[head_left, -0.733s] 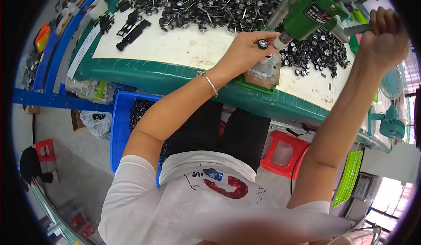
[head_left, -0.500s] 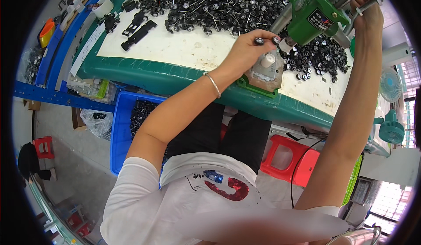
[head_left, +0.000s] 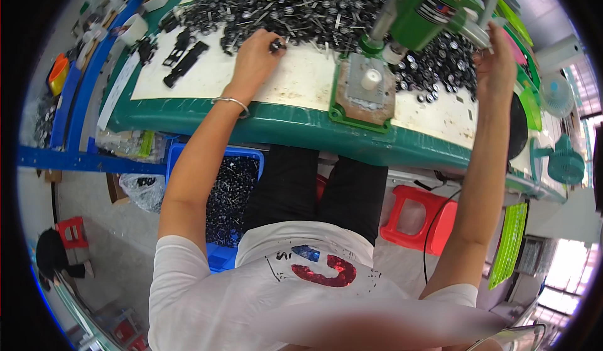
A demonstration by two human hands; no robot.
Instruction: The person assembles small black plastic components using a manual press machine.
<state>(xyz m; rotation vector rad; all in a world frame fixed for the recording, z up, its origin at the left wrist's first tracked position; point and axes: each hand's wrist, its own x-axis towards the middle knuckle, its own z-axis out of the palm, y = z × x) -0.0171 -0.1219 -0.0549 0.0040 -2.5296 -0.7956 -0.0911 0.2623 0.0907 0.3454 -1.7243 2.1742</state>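
My left hand (head_left: 254,59) is closed on a black wheel-and-axle part (head_left: 276,45), near the front of the large pile of black wheels on axles (head_left: 289,11). My fingers hide much of that part. Over at the right, my right hand (head_left: 496,65) has its fingers slightly bent and apart, at the edge of a smaller heap of loose black wheels (head_left: 433,68). It is off the press lever (head_left: 492,2). Between my hands stands a green hand press (head_left: 418,15), with a white round post (head_left: 371,78) on its base plate.
Black chassis pieces (head_left: 186,64) lie on the left of the white tabletop, which has a padded green edge (head_left: 282,120). Below it, a blue bin (head_left: 220,257) holds many small dark parts. A red stool (head_left: 418,219) stands under the table, and a green fan (head_left: 565,162) at the right.
My left hand has moved from the press leftward to the large pile, a wheel part in its fingers. My right hand has let go of the lever and come down beside the wheel heap.
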